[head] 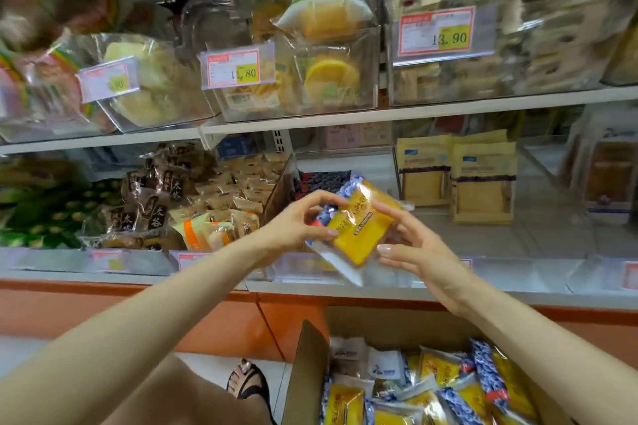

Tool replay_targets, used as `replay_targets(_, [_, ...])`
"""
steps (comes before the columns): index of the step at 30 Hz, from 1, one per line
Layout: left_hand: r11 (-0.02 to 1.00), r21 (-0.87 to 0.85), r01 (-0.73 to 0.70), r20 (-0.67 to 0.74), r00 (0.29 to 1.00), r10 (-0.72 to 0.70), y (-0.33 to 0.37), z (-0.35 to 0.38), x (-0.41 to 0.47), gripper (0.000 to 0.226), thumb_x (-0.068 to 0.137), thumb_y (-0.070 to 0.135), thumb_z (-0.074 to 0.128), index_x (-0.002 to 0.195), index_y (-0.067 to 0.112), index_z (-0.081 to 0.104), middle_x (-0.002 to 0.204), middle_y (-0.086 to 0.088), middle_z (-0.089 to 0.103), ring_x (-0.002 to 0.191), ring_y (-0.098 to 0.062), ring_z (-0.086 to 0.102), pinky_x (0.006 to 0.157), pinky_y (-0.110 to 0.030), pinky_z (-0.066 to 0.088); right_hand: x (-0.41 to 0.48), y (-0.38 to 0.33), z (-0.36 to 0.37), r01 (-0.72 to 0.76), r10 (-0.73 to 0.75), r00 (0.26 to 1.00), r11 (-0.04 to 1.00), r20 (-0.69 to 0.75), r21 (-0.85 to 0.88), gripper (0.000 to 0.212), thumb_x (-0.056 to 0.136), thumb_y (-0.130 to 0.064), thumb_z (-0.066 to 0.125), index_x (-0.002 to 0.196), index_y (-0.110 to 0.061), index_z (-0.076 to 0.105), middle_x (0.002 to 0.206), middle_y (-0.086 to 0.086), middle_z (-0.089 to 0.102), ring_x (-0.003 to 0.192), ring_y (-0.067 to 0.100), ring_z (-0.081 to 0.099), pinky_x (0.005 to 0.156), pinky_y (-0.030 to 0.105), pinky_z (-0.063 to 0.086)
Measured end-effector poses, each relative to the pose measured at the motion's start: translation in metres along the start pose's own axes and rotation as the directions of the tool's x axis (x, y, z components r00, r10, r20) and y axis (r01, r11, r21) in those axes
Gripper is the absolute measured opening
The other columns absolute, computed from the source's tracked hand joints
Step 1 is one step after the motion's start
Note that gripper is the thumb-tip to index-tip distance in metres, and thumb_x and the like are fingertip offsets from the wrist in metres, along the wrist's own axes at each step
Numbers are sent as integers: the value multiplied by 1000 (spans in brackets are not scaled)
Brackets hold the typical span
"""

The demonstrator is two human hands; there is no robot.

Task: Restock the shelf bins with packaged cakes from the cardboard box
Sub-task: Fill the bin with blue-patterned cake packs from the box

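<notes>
The cardboard box (pixel 307 373) at the person's feet is full of packets. Above it, the left hand (pixel 297 221) and right hand (pixel 411 252) each pinch a side edge of one cake packet (pixel 362 228) with curled fingers. Its long axis runs steeply, with the clear sealed end down. It should go flat into the bin (pixel 300 267) just behind, label up.

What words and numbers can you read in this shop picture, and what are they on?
"13.90": top right price tag.
"1?.80", second digit unclear: top middle price tag.
"90", rest blurred: top left price tag.
"太谷": dark brown packs.
Too blurred to read: held yellow cake packet, lower price tags, beige bags, packets in the cardboard box.
</notes>
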State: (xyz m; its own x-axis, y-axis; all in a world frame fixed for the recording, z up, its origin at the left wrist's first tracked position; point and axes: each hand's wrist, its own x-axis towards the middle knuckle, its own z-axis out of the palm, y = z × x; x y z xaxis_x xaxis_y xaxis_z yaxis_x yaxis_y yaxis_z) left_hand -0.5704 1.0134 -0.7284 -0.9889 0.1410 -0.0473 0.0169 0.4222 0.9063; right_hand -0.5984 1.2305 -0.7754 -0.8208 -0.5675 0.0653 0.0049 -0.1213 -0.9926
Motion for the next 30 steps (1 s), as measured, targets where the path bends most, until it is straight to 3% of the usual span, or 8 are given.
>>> replay_targets(4, [924,376,-71,-5,997,79,16,-46,20,39,83,-5,62,103,27,57,102,11,55,86,0,53,76,-24,44,-1,0,-12,55,-76,992,978,-99,-201,42,88,2,57,112,-32,60,121,-10,57,100,13,61,80,22,55])
replay_targets(8, [801,594,-74,38,997,64,10,-80,41,46,81,0,65,98,41,56,111,-8,56,98,-27,54,85,-39,47,4,7,-18,49,-86,991,950,-106,-310,34,88,1,58,109,-25,63,119,-5,59,96,22,62,80,27,55])
replay_targets(11, [766,641,-46,94,995,-18,0,-75,47,41,82,-4,61,101,32,56,110,8,51,99,-11,50,79,-21,41,9,12,-15,85,-127,988,919,-84,-386,34,87,-1,60,106,-28,63,113,-9,62,96,12,62,82,24,53])
replay_targets(15, [688,719,-95,210,974,-86,-24,-54,50,33,81,-8,58,102,16,63,101,12,52,90,3,49,75,-4,35,19,20,-3,158,-181,983,835,8,-527,37,87,-3,60,104,-36,59,113,-16,59,106,-4,54,86,4,40])
replay_targets(17, [577,804,-146,254,961,-110,-44,-47,52,28,79,-6,59,98,13,67,99,6,56,89,-6,53,73,-12,38,25,29,3,205,-212,975,727,70,-655,34,87,-9,61,113,-32,59,118,-15,56,110,-4,49,94,5,35])
replay_targets(20, [466,869,-167,264,953,-151,-68,-46,55,22,80,1,59,95,13,69,103,-5,60,97,-20,54,82,-27,41,34,41,8,215,-178,975,603,133,-768,35,92,-23,57,126,-28,54,128,-12,51,119,1,45,102,19,34])
replay_targets(25, [465,868,-172,262,955,-137,-72,-53,56,17,86,11,60,95,18,73,115,-4,52,109,-18,45,94,-28,37,52,51,10,179,-86,984,505,157,-845,38,95,-40,48,131,-28,50,135,-7,49,122,11,48,102,29,40])
replay_targets(30, [552,828,-100,140,990,-30,-60,-53,51,27,84,4,54,93,24,70,114,0,46,112,-17,42,99,-36,36,73,55,18,132,-4,990,412,143,-902,42,95,-53,40,120,-25,59,118,0,64,106,18,59,86,37,49])
